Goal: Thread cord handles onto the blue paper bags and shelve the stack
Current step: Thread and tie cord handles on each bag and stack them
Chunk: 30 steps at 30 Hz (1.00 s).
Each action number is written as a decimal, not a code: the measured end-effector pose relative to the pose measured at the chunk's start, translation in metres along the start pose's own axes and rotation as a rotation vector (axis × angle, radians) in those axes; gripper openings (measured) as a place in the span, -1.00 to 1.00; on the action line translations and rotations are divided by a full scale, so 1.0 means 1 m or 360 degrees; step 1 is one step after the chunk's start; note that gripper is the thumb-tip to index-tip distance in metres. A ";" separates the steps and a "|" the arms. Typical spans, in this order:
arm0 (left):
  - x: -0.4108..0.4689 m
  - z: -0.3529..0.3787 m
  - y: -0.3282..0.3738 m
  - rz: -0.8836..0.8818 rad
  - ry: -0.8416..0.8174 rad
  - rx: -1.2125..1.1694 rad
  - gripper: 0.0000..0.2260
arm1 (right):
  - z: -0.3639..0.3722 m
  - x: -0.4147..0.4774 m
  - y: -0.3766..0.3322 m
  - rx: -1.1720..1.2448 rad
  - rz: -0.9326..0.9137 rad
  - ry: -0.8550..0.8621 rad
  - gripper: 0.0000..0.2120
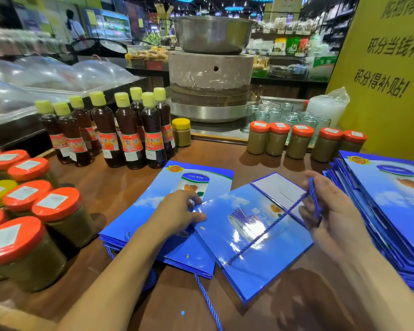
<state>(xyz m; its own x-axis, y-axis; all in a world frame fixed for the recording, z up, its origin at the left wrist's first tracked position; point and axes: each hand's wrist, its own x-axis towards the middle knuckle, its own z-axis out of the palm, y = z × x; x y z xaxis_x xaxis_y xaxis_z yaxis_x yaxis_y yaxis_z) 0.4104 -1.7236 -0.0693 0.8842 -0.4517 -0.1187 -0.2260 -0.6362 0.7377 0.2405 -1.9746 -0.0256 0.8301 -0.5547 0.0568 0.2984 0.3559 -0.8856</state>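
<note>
A person works at a wooden worktop [225,154] in a shop. One blue paper bag [261,254] lies flat at the middle of the worktop, near the front edge, partly overlapping a stack of bags [153,206] to its left. The left hand [179,211] pinches the bag's left edge, thumb on top. The right hand [337,211] pinches a blue cord [268,228] between thumb and fingers. The cord runs taut across the bag's face down to a hole near the bag's front edge.

A hard tug could probably tear the paper at that hole or pull the cord's end back through. If the left hand's pinch slips, the glossy bag may slide off the stack. The left forearm lies near orange-lidded jars [58,218] along the left edge and could knock them.

The cord's far end, and any knot, is hidden under the bag. The left fingertips are tucked out of sight. A second stack [397,206] at the right edge is cut off by the frame, and it is unclear whether those bags have handles.
</note>
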 end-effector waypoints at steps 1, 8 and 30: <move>-0.001 0.000 0.001 -0.0004 0.0000 0.0010 -0.67 | -0.002 0.002 -0.001 -0.0054 -0.0044 0.0032 -0.80; -0.002 -0.008 0.002 0.0206 -0.0111 0.0244 -0.68 | 0.024 0.020 0.004 -0.0481 -0.0026 -0.0128 -0.86; -0.006 -0.021 -0.002 0.0198 -0.0490 -0.0174 -0.75 | 0.041 0.019 0.097 -0.0706 0.0075 -0.0244 -0.80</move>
<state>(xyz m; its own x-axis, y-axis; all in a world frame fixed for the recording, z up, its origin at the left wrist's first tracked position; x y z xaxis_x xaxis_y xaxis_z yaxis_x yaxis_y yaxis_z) 0.4144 -1.7070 -0.0562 0.6841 -0.6997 -0.2059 -0.2645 -0.5011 0.8240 0.3049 -1.9199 -0.0918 0.9078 -0.4165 0.0499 0.0566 0.0039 -0.9984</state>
